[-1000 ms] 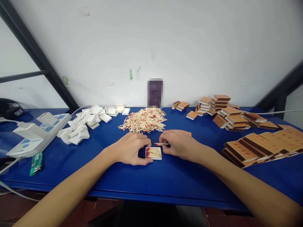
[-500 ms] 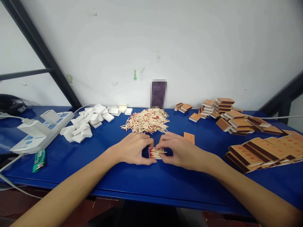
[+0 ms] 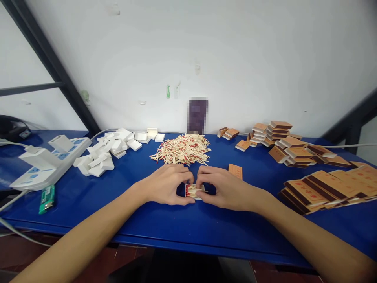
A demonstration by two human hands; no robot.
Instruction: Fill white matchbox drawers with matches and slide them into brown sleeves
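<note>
A small white matchbox tray [image 3: 199,199] lies on the blue table, with red-tipped matches [image 3: 192,190] in it, heads to the left. My left hand [image 3: 166,184] grips its left end, thumb at the near side and fingers at the far side. Over the tray's right end, my right hand [image 3: 228,190] pinches matches between thumb and fingers; one stick pokes out to the right past the fingertips. The fingers partly hide that end. Just beyond both hands is a heap of loose matches [image 3: 185,149]. An orange matchbox sleeve [image 3: 235,171] rests behind my right hand.
White trays [image 3: 101,159] are piled at the left, near a power strip [image 3: 79,151] with plugged-in adapters and a green packet [image 3: 47,199]. Orange matchboxes [image 3: 297,153] and flat sleeves [image 3: 315,190] are stacked at the right. A pixelated dark panel [image 3: 197,116] stands against the wall.
My right fingers have shifted slightly and the matches under them lie straighter in the tray, with fewer sticks jutting out. My left hand keeps its hold.
</note>
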